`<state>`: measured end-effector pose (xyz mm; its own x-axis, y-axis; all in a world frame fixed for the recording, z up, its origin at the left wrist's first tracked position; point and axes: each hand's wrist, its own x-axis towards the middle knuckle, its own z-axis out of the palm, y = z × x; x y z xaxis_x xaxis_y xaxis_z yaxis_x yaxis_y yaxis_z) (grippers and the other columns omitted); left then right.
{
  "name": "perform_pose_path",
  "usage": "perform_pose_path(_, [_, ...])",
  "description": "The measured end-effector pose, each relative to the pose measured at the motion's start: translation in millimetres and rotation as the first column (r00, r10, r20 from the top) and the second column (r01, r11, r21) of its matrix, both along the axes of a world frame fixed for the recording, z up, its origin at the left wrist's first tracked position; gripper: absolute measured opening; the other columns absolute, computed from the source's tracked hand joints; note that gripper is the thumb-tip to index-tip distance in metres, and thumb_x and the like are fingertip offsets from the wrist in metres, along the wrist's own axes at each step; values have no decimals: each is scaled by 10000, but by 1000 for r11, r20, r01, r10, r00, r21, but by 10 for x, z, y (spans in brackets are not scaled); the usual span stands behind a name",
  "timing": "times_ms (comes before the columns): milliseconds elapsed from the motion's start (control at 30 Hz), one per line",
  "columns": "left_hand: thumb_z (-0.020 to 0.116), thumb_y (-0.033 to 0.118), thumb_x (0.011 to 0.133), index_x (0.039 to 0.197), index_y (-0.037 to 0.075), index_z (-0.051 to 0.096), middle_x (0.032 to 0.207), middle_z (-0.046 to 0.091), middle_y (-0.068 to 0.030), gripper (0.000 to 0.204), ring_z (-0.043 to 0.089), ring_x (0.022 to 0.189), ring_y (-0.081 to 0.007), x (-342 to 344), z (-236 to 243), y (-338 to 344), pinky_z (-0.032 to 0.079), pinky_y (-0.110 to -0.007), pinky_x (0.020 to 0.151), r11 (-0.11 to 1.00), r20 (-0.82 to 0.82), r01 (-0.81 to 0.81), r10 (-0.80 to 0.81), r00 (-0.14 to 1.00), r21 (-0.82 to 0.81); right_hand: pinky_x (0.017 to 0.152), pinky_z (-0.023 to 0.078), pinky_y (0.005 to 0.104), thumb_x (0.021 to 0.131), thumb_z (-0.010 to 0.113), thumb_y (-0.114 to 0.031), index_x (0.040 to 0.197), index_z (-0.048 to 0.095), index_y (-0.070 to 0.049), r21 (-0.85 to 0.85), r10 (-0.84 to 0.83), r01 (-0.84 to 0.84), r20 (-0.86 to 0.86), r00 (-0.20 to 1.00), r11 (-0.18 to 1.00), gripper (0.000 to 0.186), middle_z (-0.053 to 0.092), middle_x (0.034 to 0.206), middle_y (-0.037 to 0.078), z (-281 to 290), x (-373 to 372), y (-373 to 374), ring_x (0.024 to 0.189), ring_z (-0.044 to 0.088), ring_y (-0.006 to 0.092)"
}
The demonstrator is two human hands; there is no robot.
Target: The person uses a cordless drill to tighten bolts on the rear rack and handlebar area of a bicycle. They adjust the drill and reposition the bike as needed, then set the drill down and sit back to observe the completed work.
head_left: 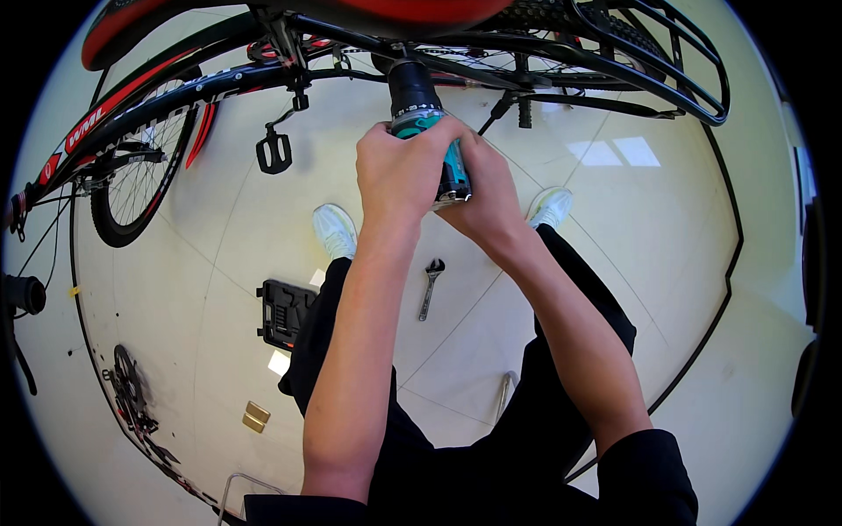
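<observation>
toward the floor's (465, 368) far edge, from the left, stands the bike (189, 93); a tool case (285, 314) lies nearer the left edge. the left hand (399, 167) is curled round the drill (417, 92), nose close to the bike, tip hidden. best keep it straight and braced, easing in the speed. a wrench (431, 287) lies mid-floor. the right hand's (485, 180) fingers wrap the drill too; i cannot tell about the trigger finger.
</observation>
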<state>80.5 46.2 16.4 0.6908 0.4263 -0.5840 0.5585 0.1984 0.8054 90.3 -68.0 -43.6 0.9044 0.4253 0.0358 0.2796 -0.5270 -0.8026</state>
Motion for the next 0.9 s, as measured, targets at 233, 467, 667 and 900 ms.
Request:
perform_pose_path(233, [768,239,716,932,-22,631,793,637,-62,365,618,655,-115,-44,-5,-4,499,-262,623,1000,-14,9,-9,1000,15,727,516,456,574,832,-110,1062,470,-3,-15,-1,0,-23,1000,1000,616,604,989,207,26,-37,-14,886,624,420])
perform_pose_path(467, [769,248,640,858,-51,616,768,652,-113,400,636,649,-160,-83,-6,-1,516,-287,618,999,-9,-33,34,999,21,740,515,456,571,853,-134,1076,466,-10,8,18,-18,-30,999,1000,648,602,981,207,19,-84,-12,888,621,420])
perform_pose_path(667, [766,250,641,873,-60,616,781,657,-121,415,643,654,-165,-105,5,0,524,-293,628,999,8,-33,33,999,23,747,515,454,566,852,-128,1104,465,-7,-12,27,-27,-23,999,1000,673,601,997,205,38,-104,-14,893,621,419])
perform_pose_path(900, [775,255,715,937,-25,617,784,626,-64,391,603,640,-112,-109,23,13,496,-266,613,999,-13,5,-4,1000,38,744,517,455,562,855,-137,1103,469,-2,15,27,-26,-36,999,1000,678,602,1002,209,12,-94,3,891,622,418])
